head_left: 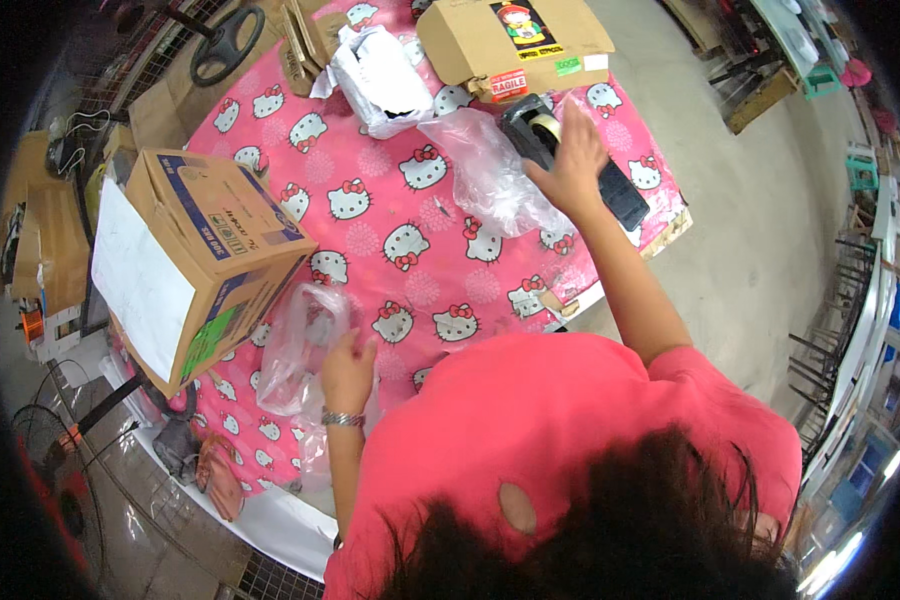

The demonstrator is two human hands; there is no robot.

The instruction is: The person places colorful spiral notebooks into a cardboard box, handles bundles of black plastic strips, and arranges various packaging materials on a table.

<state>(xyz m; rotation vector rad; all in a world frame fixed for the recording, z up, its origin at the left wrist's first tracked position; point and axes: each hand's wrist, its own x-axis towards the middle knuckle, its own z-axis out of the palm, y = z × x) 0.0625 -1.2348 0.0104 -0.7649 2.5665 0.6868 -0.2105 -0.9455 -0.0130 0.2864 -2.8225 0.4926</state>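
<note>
Here, right hand point(574, 162): reaches into the upper right of the frame, unclenched, with fingers extended across the black tape dispenser point(521, 127); cannot tell whether touching or just above.
Tape dispenser: lies at the upper right, partly covered by the right hand and well apart from the left hand point(348, 376); carries a pale tape roll point(546, 127), just beside the thumb.
Black slab point(623, 197): lies flat to the lower right of the dispenser, near the right wrist.
Left hand: sits left of the lower centre, fingers bent, at the edge of a clear plastic bag point(300, 345); cannot tell whether gripping or merely resting against it.
Clear plastic bag: spreads crumpled from the left hand toward the big carton point(245, 215).
Big carton: stands at the left of the frame, bears a white sheet point(142, 275) on one side; cannot see inside.
Sticker-marked box point(460, 45): rests at the top centre, hiding any contents.
White bundle point(378, 75): lies just left of that box, crumpled.
Clear wrap point(485, 180): lies loose beside the dispenser.
Pink cloth point(370, 270): covers the table beneath everything named.
</note>
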